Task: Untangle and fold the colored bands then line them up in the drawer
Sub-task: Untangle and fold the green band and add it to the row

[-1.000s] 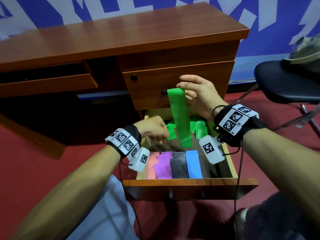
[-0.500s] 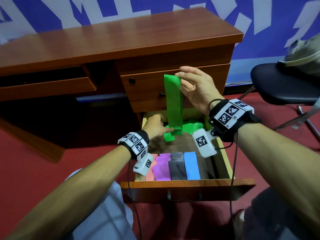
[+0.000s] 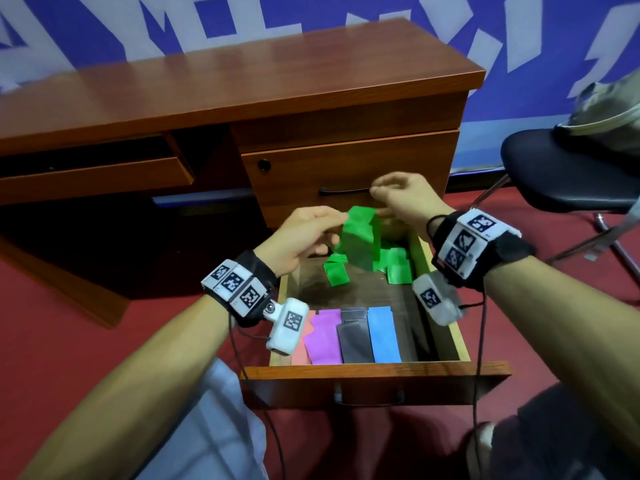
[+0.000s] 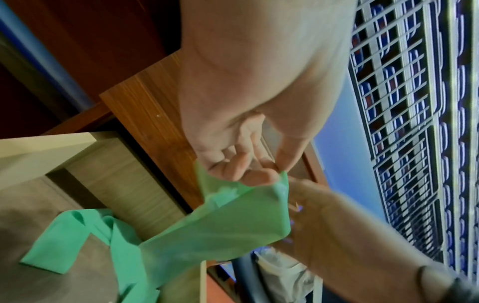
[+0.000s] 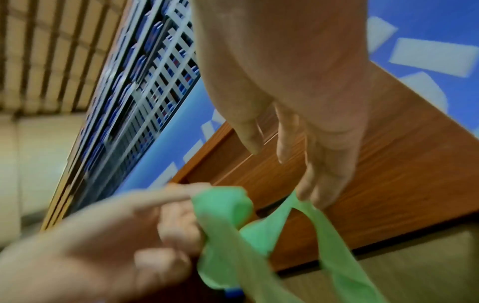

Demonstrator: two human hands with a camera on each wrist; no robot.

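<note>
A green band hangs over the back of the open wooden drawer, its lower loops lying tangled on the drawer floor. My left hand pinches its upper left edge between thumb and fingers. My right hand holds the upper right edge with curled fingertips, its thumb apart. At the drawer's front lie folded bands side by side: pink, purple, grey, blue.
The closed upper drawer with its dark handle stands just behind my hands. A black chair carrying a bag stands at the right. Red carpet lies all around. To the right of the blue band the drawer floor is bare.
My right hand has come down with the green band, which hung long and straight before. My left hand has risen from the drawer and taken hold of the band's top.
</note>
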